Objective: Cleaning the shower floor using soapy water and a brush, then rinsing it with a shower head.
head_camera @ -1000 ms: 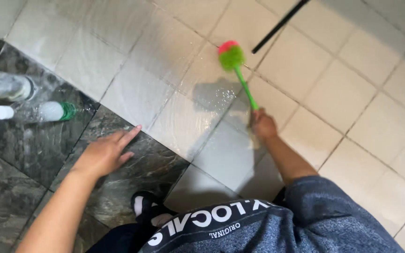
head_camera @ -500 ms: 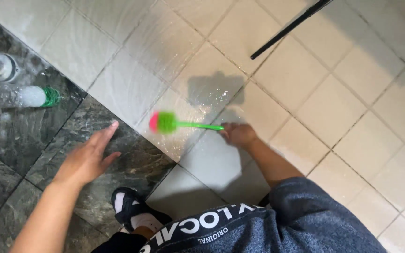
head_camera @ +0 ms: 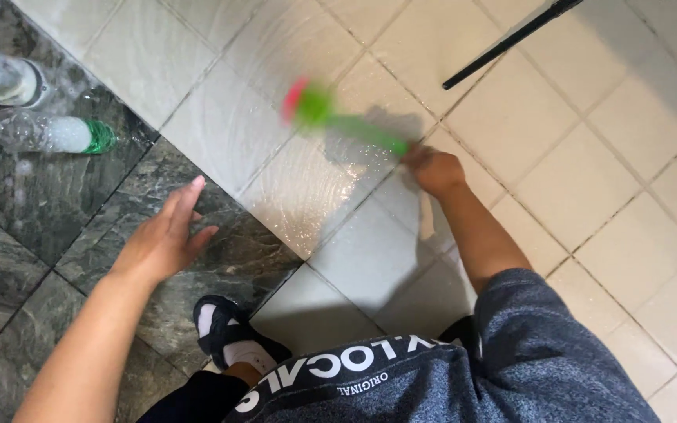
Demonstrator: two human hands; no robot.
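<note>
My right hand (head_camera: 435, 170) grips the handle of a green scrub brush (head_camera: 331, 116) with a pink tip. The blurred brush head lies against the wet white floor tiles (head_camera: 307, 188), up and left of that hand. My left hand (head_camera: 164, 239) hovers open over the dark marble tiles (head_camera: 48, 204), fingers spread and empty. I am crouched; one dark shoe with a white sock (head_camera: 229, 337) shows below.
A clear plastic bottle with a green label (head_camera: 41, 133) lies on the dark floor at left, and a second clear bottle (head_camera: 1, 78) lies above it. A thin black rod (head_camera: 511, 41) crosses the top right tiles.
The brush swept from far right to the left across the tile, then back up and right. My left hand stayed hovering over the dark tiles.
</note>
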